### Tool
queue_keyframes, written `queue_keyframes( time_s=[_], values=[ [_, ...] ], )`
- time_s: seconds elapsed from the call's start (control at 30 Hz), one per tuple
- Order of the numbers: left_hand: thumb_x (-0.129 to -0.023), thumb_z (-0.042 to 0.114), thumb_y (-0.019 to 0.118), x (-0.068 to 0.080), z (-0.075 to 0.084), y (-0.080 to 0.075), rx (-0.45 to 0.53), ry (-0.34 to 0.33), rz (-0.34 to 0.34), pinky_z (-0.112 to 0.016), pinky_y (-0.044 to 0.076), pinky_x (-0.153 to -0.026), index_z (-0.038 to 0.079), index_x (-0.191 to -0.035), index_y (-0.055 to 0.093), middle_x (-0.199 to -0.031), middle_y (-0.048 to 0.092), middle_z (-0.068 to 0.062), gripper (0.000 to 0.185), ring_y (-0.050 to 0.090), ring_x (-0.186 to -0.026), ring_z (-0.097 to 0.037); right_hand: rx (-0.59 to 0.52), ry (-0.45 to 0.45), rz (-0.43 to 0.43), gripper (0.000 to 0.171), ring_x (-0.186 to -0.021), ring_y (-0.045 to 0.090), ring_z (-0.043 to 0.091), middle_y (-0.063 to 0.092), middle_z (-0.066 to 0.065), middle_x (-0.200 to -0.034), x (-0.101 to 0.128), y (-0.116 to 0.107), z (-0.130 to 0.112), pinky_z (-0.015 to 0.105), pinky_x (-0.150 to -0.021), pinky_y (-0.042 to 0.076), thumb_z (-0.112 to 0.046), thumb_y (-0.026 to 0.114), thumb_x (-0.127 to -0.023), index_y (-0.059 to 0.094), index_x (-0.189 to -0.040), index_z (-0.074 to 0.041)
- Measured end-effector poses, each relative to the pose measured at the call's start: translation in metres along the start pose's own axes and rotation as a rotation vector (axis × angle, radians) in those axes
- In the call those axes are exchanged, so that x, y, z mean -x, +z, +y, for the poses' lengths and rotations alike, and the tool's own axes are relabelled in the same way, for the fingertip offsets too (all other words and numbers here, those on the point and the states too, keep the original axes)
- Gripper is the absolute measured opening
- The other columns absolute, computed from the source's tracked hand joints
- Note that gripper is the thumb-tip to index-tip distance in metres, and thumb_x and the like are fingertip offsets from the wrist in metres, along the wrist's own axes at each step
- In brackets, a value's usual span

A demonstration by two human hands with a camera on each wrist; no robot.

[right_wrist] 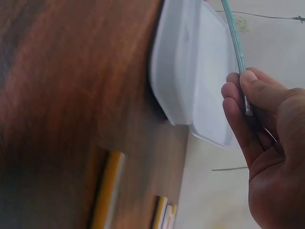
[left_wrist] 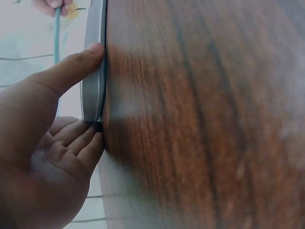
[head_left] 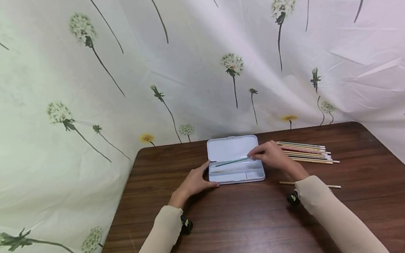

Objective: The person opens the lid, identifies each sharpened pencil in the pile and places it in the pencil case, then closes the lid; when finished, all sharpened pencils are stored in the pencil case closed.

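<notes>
Open case [head_left: 236,171] on worktop [head_left: 255,219]: left hand [head_left: 195,182] braces its corner, fingers straight, steadying it; right hand [head_left: 269,154] pinches brush [head_left: 229,162] over the tray.

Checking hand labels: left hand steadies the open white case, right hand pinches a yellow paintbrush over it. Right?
Not quite: the paintbrush is teal, not yellow, as the head view shows. The rest holds: the left hand steadies the open white case, and the right hand pinches the brush over it.
</notes>
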State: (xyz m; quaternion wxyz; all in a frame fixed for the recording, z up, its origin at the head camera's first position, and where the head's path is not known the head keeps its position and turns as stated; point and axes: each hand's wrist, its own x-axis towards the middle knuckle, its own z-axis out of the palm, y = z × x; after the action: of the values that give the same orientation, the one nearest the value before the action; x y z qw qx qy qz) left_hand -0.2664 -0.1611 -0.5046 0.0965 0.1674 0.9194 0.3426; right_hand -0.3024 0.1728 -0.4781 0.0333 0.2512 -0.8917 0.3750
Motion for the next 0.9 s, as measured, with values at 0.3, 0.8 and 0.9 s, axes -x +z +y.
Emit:
queue_keyframes(
  time_s=[0.3, 0.8, 0.9],
  values=[
    [-0.089, 0.035, 0.089, 0.001, 0.002, 0.000, -0.009, -0.012, 0.000, -0.052, 0.039, -0.125, 0.013, -0.170, 0.030, -0.169, 0.041, -0.015, 0.102, 0.042, -0.156, -0.034, 0.051, 0.027, -0.038, 0.013, -0.089, 0.073, 0.015, 0.083, 0.007, -0.106, -0.001, 0.017, 0.003, 0.037, -0.078, 0.062, -0.004, 0.077, -0.096, 0.087, -0.102, -0.011],
    [-0.089, 0.036, 0.089, 0.001, 0.001, 0.000, -0.005, 0.000, 0.011, -0.053, 0.040, -0.124, 0.012, -0.170, 0.030, -0.170, 0.041, -0.016, 0.103, 0.042, -0.156, -0.034, 0.278, -0.079, -0.120, 0.014, -0.096, 0.074, 0.020, 0.081, 0.005, -0.102, -0.001, 0.032, 0.008, 0.044, -0.087, 0.062, 0.001, 0.078, -0.094, 0.085, -0.095, -0.011],
    [-0.089, 0.037, 0.089, 0.002, 0.001, 0.000, -0.001, 0.000, 0.009, -0.053, 0.040, -0.124, 0.012, -0.170, 0.030, -0.170, 0.041, -0.016, 0.104, 0.042, -0.156, -0.034, 0.282, -0.071, -0.127, 0.014, -0.097, 0.074, 0.020, 0.081, 0.005, -0.102, -0.001, 0.032, 0.008, 0.044, -0.088, 0.062, 0.001, 0.077, -0.094, 0.085, -0.095, -0.011]
  ],
)
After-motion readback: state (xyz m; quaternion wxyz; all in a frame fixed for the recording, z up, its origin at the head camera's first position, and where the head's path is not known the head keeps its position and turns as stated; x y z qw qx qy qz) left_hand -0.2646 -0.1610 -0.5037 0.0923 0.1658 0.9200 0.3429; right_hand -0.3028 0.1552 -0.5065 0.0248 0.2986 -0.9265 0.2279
